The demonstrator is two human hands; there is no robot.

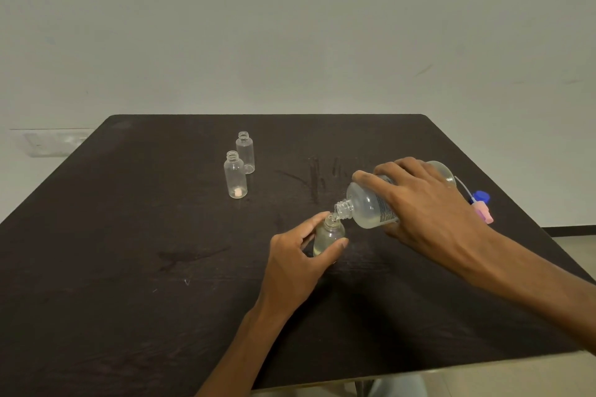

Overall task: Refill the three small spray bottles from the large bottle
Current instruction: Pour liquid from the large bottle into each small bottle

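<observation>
Plain room: dark table point(129, 235), bare wall point(290, 26).

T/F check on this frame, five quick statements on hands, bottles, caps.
1. The right hand tilts the large bottle over a small bottle. True.
2. The left hand lies flat on the table. False: it grips the small bottle being filled.
3. Two more small bottles stand uncapped at the back left. True.
4. The large bottle has its cap on. False: its neck is open.
5. The blue cap lies left of the left hand. False: it lies far right, behind the right hand.
</observation>
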